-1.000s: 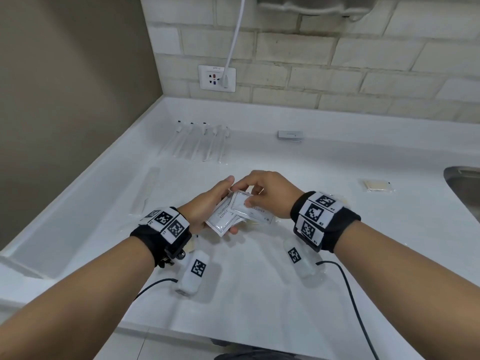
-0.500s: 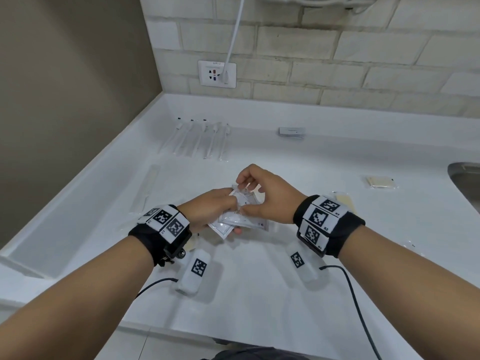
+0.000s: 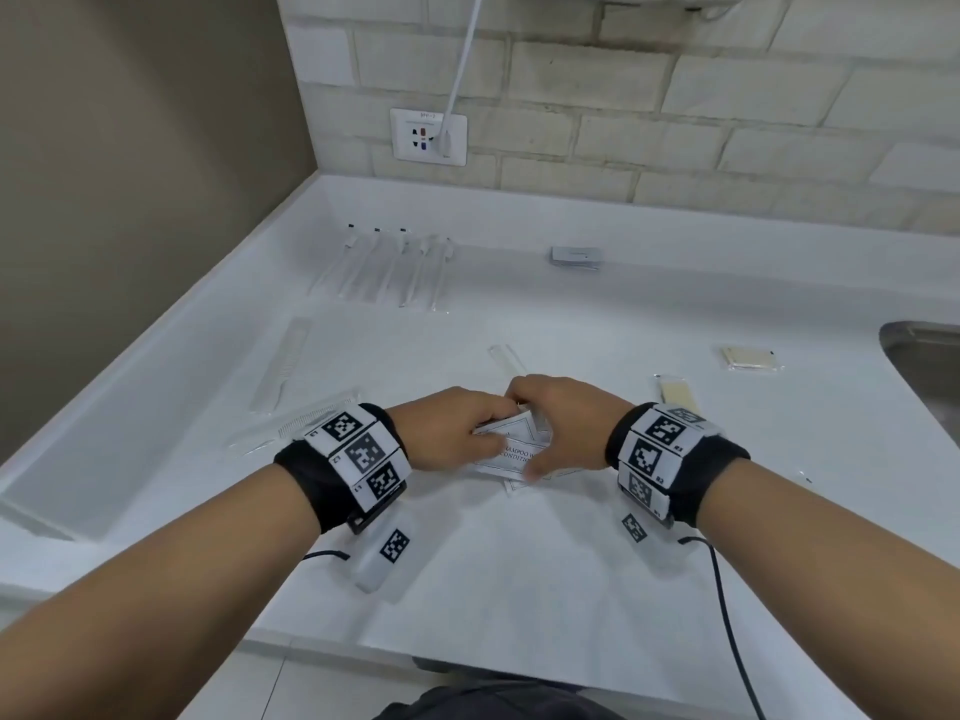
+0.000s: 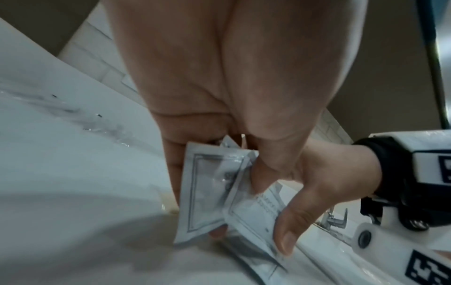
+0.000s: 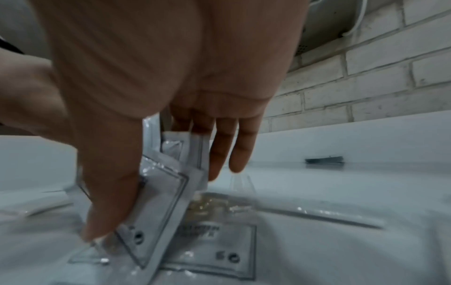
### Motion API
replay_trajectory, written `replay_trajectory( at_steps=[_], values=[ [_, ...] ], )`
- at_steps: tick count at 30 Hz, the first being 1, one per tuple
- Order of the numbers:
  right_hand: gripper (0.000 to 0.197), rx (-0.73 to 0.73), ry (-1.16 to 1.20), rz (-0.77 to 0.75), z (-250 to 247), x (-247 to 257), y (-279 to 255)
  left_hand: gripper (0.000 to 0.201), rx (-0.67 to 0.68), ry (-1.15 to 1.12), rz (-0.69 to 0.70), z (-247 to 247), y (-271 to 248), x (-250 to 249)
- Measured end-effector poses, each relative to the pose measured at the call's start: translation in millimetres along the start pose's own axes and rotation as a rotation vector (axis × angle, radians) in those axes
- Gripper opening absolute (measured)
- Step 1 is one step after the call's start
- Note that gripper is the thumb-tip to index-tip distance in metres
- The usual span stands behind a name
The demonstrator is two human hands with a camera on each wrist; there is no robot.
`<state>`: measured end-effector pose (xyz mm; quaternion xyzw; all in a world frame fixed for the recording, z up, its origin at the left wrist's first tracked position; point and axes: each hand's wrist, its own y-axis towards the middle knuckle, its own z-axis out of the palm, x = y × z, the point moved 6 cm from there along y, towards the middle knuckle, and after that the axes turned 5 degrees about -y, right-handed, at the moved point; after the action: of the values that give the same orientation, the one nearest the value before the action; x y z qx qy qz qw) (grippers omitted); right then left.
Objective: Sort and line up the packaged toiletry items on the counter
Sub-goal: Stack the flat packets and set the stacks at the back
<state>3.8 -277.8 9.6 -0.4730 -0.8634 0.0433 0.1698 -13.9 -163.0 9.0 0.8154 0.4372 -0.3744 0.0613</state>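
Both forearms reach forward, wrists close together. The left hand (image 3: 457, 428) curls its fingers in a grip; the right hand (image 3: 561, 423) pinches with thumb and fingers.

Bathroom: white vanity counter (image 3: 519, 589), sink (image 3: 924, 350) edge, tiled wall (image 3: 675, 122), wall socket (image 3: 428, 136).

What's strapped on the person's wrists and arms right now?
Both forearms are bare, no sleeves. The left hand and right hand each have a black wristband with white square-code marker tiles, a white camera pod beneath, and a thin black cable.
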Motion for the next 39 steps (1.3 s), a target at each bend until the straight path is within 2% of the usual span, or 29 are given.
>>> replay_trajectory(
  at_steps=[5, 9, 13, 17, 24, 27, 32, 39],
  values=[
    [0.050, 0.036, 0.033, 0.029, 16.4, -2.4, -6.8, 0.021, 0.077, 0.084, 0.045, 16.1, -3.8, -1.2],
    [0.040, 0.049, 0.006, 0.027, 22.5, -0.7, -12.0, 0.021, 0.074, 0.111, 0.076, 20.1, -6.1, -7.0],
    [0.042, 0.102, -0.095, 0.073, 28.9, -3.9, -18.1, 0.028, 0.084, 0.076, 0.059, 23.6, -9.2, -9.3],
    [0.040, 0.134, -0.171, 0.090, 31.4, -2.8, -20.2, 0.034, 0.092, 0.088, -0.032, 29.5, -9.0, -3.3],
    [0.022, 0.108, -0.106, 0.079, 31.8, 4.5, -20.2, 0.072, 0.141, 0.259, -0.268, 32.5, -20.2, 11.6],
    [0.019, 0.088, -0.106, 0.089, 31.5, 5.5, -20.4, 0.066, 0.063, 0.244, -0.293, 28.8, -21.8, 13.9],
    [0.024, 0.034, -0.071, 0.092, 29.8, 8.3, -18.0, 0.056, -0.049, 0.174, -0.225, 25.7, -19.9, 10.6],
    [0.027, -0.030, 0.011, 0.120, 27.9, 6.0, -15.1, 0.075, -0.184, 0.065, -0.190, 17.9, -21.6, 15.5]
  ],
)
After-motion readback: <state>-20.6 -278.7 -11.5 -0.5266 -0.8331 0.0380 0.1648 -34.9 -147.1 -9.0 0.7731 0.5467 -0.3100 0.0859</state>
